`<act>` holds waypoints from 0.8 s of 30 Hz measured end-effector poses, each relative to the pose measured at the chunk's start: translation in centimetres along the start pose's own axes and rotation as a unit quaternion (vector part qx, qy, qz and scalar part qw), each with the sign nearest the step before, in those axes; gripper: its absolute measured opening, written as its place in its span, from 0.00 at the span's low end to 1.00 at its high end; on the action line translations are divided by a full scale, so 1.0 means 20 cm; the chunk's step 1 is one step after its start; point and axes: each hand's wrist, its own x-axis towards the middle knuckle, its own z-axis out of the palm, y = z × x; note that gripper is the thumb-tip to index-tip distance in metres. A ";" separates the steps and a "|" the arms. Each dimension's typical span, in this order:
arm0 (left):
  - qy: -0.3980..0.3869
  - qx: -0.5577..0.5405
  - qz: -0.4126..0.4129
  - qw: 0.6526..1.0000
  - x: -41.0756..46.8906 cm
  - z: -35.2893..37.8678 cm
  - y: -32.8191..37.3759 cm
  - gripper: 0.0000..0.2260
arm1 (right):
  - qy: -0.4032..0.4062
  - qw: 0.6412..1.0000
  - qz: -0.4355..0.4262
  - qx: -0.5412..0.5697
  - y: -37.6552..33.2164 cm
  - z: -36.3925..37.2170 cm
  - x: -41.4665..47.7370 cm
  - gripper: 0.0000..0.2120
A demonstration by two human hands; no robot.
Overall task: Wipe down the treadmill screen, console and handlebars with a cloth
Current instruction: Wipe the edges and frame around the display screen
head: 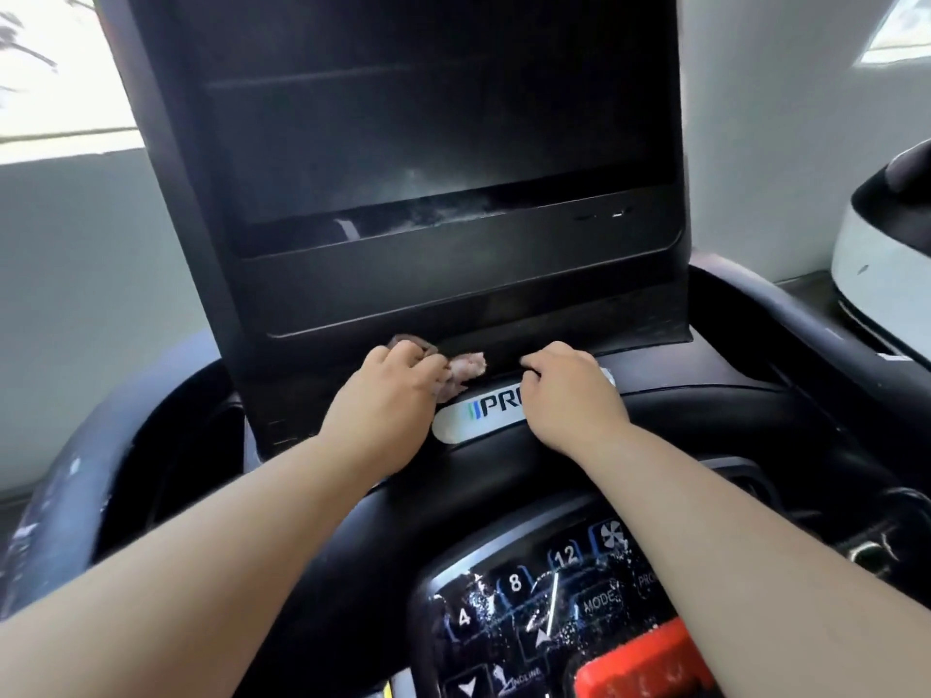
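- Just under the dark screen (428,118), the cloth (461,370) lies crumpled and pinkish on the upper ledge of the console (715,395), touching the silver logo plate (483,413).
- The left hand (393,390) grips the cloth, fingers curled over the wad; one end sticks out to the right.
- The right hand (569,390) rests nearby on the same ledge, fingers bent, tips on the ridge, nothing held, partly covering the logo plate.
- The screen shows smears along its lower edge.
- The button panel (529,612) nearest the camera is speckled with droplets, with a red key (650,662) at its lower right.

Pale grey wall (85,304), bright overexposed window (45,93) upper left, white-and-black object (879,254) at right, perhaps another machine
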 end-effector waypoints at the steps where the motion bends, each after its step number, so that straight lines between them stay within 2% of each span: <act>1: 0.019 0.011 -0.022 1.000 -0.04 -0.03 0.02 0.09 | -0.005 1.000 -0.002 -0.004 0.00 -0.01 0.00 0.18; 3: -0.024 -0.010 -0.073 0.997 -0.09 -0.10 0.03 0.08 | -0.024 0.999 -0.013 -0.042 -0.02 -0.03 -0.02 0.19; 5: -0.069 -0.013 -0.048 0.996 -0.16 -0.11 -0.05 0.08 | -0.028 0.998 -0.016 -0.062 -0.04 -0.04 -0.03 0.18; 6: -0.060 -0.017 -0.024 0.998 -0.19 -0.13 -0.08 0.07 | -0.031 0.997 -0.014 -0.068 -0.04 -0.03 -0.04 0.18; 10: 0.101 0.019 0.133 0.986 -0.08 -0.21 -0.09 0.10 | -0.027 0.999 -0.010 -0.045 -0.03 0.03 -0.02 0.18; 14: 0.136 0.078 0.237 0.959 0.25 -0.22 0.09 0.15 | 0.002 0.999 0.032 -0.024 -0.04 0.02 -0.01 0.14; 16: 0.111 0.129 0.238 0.956 0.36 -0.12 0.13 0.12 | 0.007 1.000 -0.002 -0.029 -0.02 0.02 -0.02 0.17; 19: 0.104 0.141 0.218 0.960 0.44 -0.03 0.10 0.09 | 0.011 1.000 -0.028 0.002 0.00 0.01 -0.03 0.17; 24: 0.133 0.096 0.174 0.971 0.23 -0.04 0.00 0.15 | 0.003 0.998 -0.054 -0.029 0.01 -0.01 -0.04 0.16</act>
